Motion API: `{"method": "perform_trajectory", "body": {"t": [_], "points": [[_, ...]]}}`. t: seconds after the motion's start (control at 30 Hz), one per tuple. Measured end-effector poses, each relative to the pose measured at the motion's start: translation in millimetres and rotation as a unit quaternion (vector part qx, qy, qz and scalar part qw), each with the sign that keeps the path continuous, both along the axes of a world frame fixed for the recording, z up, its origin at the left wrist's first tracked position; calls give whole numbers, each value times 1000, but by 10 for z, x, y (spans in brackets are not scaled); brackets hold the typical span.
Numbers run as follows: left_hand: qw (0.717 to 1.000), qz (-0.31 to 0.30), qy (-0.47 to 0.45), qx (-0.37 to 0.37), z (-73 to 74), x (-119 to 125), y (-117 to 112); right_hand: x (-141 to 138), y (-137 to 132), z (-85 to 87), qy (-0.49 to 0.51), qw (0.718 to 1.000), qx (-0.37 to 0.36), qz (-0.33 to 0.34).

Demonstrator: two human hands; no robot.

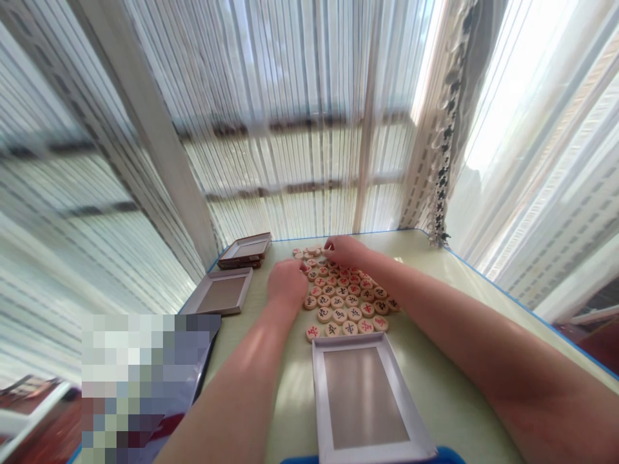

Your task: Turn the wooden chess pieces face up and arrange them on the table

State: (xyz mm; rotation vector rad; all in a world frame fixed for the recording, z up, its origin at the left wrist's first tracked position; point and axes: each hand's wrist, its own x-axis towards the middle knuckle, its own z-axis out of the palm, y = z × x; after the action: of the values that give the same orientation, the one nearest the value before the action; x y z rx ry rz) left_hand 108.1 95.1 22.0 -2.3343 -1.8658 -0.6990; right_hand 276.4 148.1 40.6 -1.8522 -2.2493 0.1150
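Observation:
Several round wooden chess discs with red and black characters lie packed in rows on a pale green table. My left hand rests at the left edge of the group, fingers curled down on the discs. My right hand reaches to the far end of the rows, its fingers bent and pinching at a disc there. What exactly either hand grips is hidden by the fingers.
A shallow grey-rimmed box tray lies near me, in front of the discs. A second tray sits at the left, with a brown box behind it. Sheer curtains surround the table. A dark bag lies at the left edge.

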Motion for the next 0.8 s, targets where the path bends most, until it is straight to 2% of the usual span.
{"method": "perform_trajectory", "body": {"t": [0.23, 0.57, 0.7, 0.8], "points": [[1000, -15, 8, 1, 3, 11, -5, 9, 52, -36, -8, 1000, 10, 14], [1000, -10, 14, 8, -3, 13, 0, 102, 74, -79, -11, 1000, 23, -11], [1000, -6, 12, 8, 2, 14, -4, 106, 90, -107, -6, 999, 46, 12], [1000, -5, 13, 1, 0, 11, -3, 80, 83, -131, -18, 996, 65, 54]]}}
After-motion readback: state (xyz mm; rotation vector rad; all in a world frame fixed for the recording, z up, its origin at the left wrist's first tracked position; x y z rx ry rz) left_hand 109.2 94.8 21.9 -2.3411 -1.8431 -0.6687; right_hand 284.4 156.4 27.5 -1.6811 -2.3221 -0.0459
